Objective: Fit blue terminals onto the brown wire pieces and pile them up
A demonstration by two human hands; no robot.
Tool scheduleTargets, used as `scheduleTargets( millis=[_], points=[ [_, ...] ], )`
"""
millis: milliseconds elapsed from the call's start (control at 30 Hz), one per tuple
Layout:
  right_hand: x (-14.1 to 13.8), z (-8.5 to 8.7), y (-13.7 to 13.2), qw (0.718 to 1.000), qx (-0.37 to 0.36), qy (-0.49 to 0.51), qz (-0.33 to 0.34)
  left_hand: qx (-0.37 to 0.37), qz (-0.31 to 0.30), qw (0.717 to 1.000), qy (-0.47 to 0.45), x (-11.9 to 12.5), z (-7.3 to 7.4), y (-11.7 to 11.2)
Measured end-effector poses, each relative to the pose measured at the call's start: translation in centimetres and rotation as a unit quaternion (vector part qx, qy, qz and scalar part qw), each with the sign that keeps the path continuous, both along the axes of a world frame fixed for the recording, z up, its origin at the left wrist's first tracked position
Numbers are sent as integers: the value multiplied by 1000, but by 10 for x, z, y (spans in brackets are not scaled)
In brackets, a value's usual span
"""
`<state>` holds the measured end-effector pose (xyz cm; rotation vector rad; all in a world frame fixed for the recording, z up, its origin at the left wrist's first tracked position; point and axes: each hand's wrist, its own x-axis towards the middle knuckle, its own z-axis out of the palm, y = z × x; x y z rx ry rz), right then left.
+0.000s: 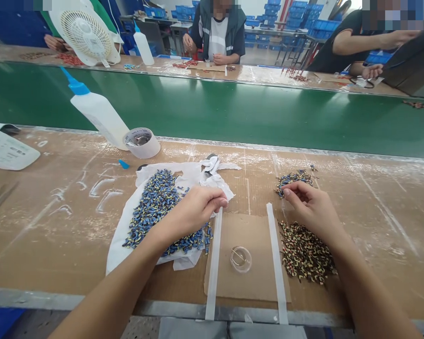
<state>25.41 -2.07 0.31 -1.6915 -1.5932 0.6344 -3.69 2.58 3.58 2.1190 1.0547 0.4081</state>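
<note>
My left hand (204, 203) is closed in a pinch above the right edge of a white sheet; whatever lies between its fingertips is too small to name. On that sheet (118, 254) spreads a large pile of small blue-and-yellow pieces (151, 207). My right hand (309, 205) has thumb and forefinger close together at a smaller heap of blue and dark pieces (293, 179); its fingertips hide any piece there. Below it lies a pile of dark and cream pieces (304, 254). Between my forearms, a small clear dish (240, 260) with a thin stick rests on a taped cardboard square (250, 289).
A squeeze bottle (99, 113) with a blue nozzle leans beside a tape roll (144, 146). A blue cap (123, 164) lies nearby. Beyond the green belt (198, 108), co-workers sit at another bench with a fan (86, 33) and a second bottle (143, 47).
</note>
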Motion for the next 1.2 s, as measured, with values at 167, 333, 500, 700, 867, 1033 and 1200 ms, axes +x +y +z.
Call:
scheduleTargets(
  millis=[167,333,500,700,867,1033,1200],
  points=[
    [-34,8,-13,977,-46,177,114,-130,-19,987,-91,16,-2,-10],
    [-71,11,-26,961,21,183,206,-310,-30,926,-213,31,-17,-22],
    [-77,7,-28,977,105,68,171,-361,9,901,-242,35,-29,-26],
    [-77,2,-27,978,120,40,167,-289,-7,931,-222,35,-25,-25],
    [-74,1,-25,984,77,33,156,-159,-17,978,-135,32,-24,-22],
    [-76,-2,-26,984,69,28,164,-51,-46,996,-62,32,-23,-21],
    [-79,-8,-27,984,61,32,162,35,-79,996,-11,33,-24,-20]
  ],
)
